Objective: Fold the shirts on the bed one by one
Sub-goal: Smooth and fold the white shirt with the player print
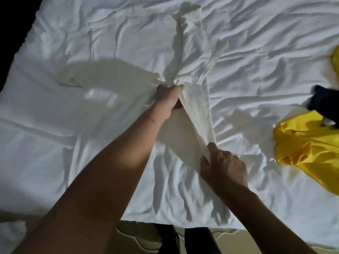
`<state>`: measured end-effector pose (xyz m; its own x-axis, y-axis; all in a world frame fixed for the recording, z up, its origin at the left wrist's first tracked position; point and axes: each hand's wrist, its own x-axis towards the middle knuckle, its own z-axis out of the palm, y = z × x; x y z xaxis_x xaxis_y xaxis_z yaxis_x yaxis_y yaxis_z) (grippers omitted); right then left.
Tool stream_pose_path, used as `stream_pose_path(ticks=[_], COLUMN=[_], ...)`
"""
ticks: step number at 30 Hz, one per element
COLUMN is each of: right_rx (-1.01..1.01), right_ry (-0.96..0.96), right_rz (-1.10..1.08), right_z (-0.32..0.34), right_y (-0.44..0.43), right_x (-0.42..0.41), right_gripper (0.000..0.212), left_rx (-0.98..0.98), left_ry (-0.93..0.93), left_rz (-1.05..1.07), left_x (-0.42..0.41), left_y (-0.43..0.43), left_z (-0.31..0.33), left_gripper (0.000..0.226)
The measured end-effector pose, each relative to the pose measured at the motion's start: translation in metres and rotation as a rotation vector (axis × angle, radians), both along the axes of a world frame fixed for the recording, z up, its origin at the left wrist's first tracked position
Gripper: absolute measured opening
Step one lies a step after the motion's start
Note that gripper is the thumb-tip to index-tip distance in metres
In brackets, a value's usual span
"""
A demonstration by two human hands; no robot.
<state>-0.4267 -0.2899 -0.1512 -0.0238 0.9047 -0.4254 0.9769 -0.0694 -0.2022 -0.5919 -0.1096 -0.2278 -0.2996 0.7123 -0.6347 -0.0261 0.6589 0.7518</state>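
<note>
The bed [73, 153] fills nearly the whole view, its white sheet rumpled all over, with the near edge along the bottom and the right edge running out of sight. A cream shirt [198, 57] lies across the middle of the bed, well in from every edge. One part of it spreads flat toward the left edge, another runs crumpled toward the far edge, and a taut strip slants back toward the near edge. A yellow shirt [308, 143] sits in a loose heap at the right edge, and a dark garment [322, 101] touches its far side. The left hand [167, 99] has its fingers curled tight round a bunched gather near the middle of the cream shirt. The right hand [225, 165], closer to the near edge, pinches the end of the taut strip between thumb and curled fingers. The step in hand looks like pulling the cream shirt straight before any fold is made; it is far from flat, and the yellow one waits untouched. The next move probably calls for drawing both grips apart and laying the cloth down smooth, so that the sleeves and hem can be found.
</note>
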Motion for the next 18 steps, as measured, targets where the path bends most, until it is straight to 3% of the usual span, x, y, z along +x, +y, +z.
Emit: stream_pose_path(ticks=[4, 7, 11, 15, 18], right_rx=[0.000, -0.011, -0.060, -0.087, -0.118], right_ry=[0.013, 0.054, 0.167, 0.191, 0.168], right_rz=[0.024, 0.036, -0.018, -0.075, -0.110], right_z=[0.013, 0.011, 0.002, 0.001, 0.005], right_y=[-0.028, -0.047, -0.070, -0.091, -0.102], right_x=[-0.023, -0.038, -0.049, -0.048, -0.042], right_gripper=[0.013, 0.010, 0.014, 0.012, 0.015], left_rx=[-0.194, -0.279, -0.219, -0.153, -0.149], left_ry=[-0.062, -0.057, 0.099, 0.080, 0.074], left_rz=[-0.188, -0.250, -0.249, -0.151, -0.226], left_x=[0.007, 0.009, 0.004, 0.006, 0.009], left_y=[-0.069, -0.114, -0.149, -0.189, -0.221], left_z=[0.030, 0.037, 0.023, 0.032, 0.039], left_gripper=[0.052, 0.043, 0.013, 0.026, 0.027])
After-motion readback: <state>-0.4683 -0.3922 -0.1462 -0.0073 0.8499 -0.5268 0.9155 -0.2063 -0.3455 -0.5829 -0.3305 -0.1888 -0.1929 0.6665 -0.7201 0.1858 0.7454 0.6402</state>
